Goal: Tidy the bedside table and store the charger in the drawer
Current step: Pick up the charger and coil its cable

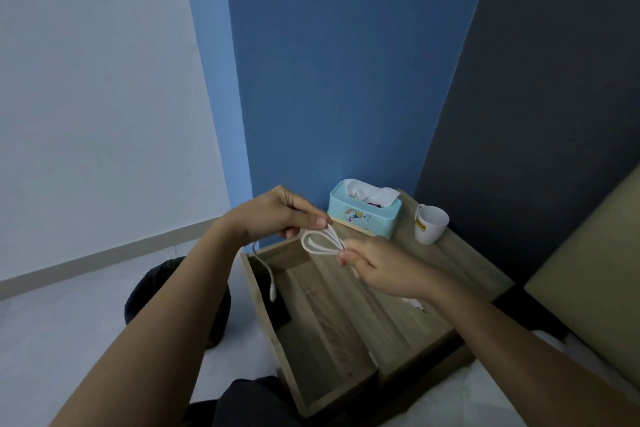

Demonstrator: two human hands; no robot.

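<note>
Both my hands hold a white charger cable [320,241] in the air above the wooden bedside table [460,263]. My left hand [277,215] pinches one end of a small coiled loop. My right hand [377,267] pinches the other end of that loop. A loose tail of the cable hangs from under my left hand, and its plug [272,291] dangles over the open drawer [311,333]. The drawer is pulled out to the left of the table; something dark lies in it.
A light blue tissue box [363,215] stands at the table's back edge. A white mug [430,224] sits to its right. A small white scrap [415,303] lies under my right wrist. A bed [588,270] borders the table on the right. My knees are on the floor at left.
</note>
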